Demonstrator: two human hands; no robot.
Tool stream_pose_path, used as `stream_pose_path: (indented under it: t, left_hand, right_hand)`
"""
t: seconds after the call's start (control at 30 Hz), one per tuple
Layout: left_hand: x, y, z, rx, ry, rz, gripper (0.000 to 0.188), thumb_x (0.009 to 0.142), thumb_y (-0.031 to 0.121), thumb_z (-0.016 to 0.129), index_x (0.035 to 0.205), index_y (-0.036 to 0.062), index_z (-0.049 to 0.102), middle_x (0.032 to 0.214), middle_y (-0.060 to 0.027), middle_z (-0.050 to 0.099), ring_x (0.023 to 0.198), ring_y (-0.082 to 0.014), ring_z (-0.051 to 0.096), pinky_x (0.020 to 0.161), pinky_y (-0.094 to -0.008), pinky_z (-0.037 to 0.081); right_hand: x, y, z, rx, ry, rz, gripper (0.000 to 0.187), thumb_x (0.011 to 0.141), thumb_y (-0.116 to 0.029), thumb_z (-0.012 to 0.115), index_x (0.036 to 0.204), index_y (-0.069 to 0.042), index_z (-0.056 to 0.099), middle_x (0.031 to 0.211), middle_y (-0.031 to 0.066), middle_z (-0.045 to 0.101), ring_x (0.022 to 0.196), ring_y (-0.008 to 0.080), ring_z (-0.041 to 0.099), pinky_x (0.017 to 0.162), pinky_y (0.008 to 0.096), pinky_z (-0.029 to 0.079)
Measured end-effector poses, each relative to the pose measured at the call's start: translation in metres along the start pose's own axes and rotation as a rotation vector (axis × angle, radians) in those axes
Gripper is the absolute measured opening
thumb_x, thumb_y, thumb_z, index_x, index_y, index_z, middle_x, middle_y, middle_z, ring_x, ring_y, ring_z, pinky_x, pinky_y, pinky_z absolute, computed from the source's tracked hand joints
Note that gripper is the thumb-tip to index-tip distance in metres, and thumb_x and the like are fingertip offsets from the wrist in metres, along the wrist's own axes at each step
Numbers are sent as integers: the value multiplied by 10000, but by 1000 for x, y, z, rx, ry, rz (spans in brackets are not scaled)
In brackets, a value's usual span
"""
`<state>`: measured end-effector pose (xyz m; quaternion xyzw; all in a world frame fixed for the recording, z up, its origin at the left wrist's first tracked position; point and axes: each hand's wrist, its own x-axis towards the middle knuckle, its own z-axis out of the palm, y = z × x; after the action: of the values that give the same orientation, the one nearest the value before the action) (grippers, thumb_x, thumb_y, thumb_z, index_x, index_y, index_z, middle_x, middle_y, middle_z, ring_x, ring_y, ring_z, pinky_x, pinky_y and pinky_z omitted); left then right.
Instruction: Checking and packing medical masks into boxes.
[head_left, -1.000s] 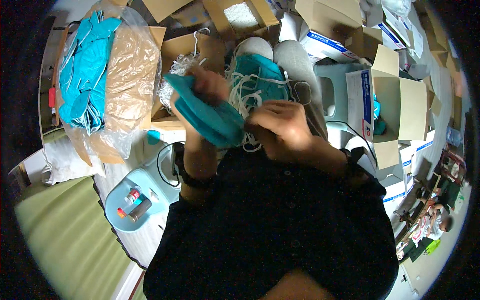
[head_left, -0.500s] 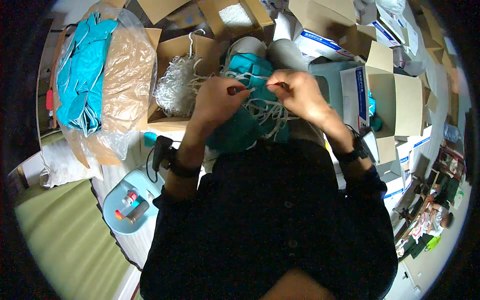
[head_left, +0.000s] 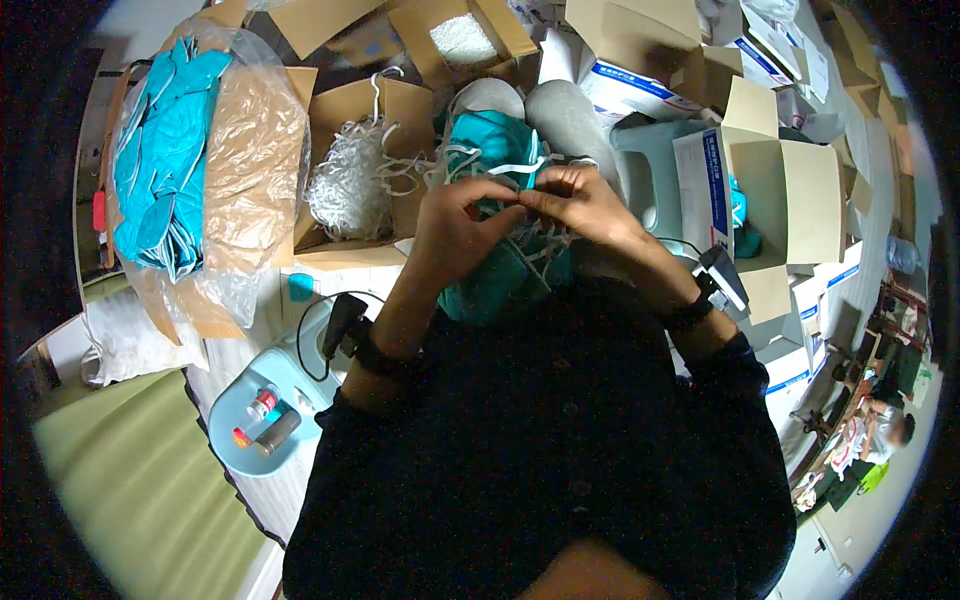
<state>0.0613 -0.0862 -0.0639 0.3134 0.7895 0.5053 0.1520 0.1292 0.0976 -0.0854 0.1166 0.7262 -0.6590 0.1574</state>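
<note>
In my lap is a bundle of teal fabric (head_left: pixel 490 140), which looks like face masks, with loose white straps (head_left: pixel 540 245) tangled over it. My left hand (head_left: pixel 462 225) and my right hand (head_left: pixel 588 210) meet above the bundle, their fingertips almost touching. Both are closed in a pinch on a thin white strap, mostly hidden by the fingers. Another white strap (head_left: pixel 520 168) curls over the teal fabric just beyond the fingertips. A lower teal piece (head_left: pixel 490 285) lies below my hands, against my dark shirt.
Ahead on the left, a cardboard box (head_left: pixel 345 252) holds a heap of white straps (head_left: pixel 350 185). Farther left, teal pieces (head_left: pixel 170 150) lie in a plastic-lined carton. An open box (head_left: pixel 765 180) stands at right, a blue tub (head_left: pixel 230 440) with bottles at lower left. A person (head_left: pixel 885 435) sits far right.
My hands have come together from slightly apart, the left moving right and a little nearer me. The teal bundle has shifted, and fewer loose straps show beneath my hands.
</note>
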Motion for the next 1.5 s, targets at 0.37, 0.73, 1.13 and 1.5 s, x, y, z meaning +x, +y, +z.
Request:
stream_pose_path:
  t: [0.37,0.73,1.13,1.5]
  left_hand:
    - [-4,8,4,-24,37,-154,160,795,157,692,797,8,635,668,-112,638,585,-168,601,542,-296,452]
    - [9,9,-41,161,-101,6,149,830,146,631,781,13,584,650,-134,562,550,-228,537,516,-322,401]
    - [2,38,-44,173,-311,179,160,754,51,664,905,59,612,810,-121,618,691,-333,609,607,-368,474]
    - [-3,42,-46,169,-151,72,145,742,11,685,869,53,629,807,-85,643,676,-208,626,610,-289,492]
  right_hand:
    - [-9,4,0,-490,164,-372,57,785,15,616,823,-22,594,780,61,604,721,185,589,644,288,461]
    - [-24,-52,-25,-466,378,-399,247,798,-152,682,1037,-100,647,886,136,659,697,272,630,646,336,487]
    - [-2,-55,-31,-390,132,-350,359,830,-5,596,1173,-110,610,1118,59,637,861,207,626,724,308,491]
    - [-20,-53,-21,-201,-180,-524,54,787,37,629,828,3,623,736,38,621,716,95,565,657,245,453]
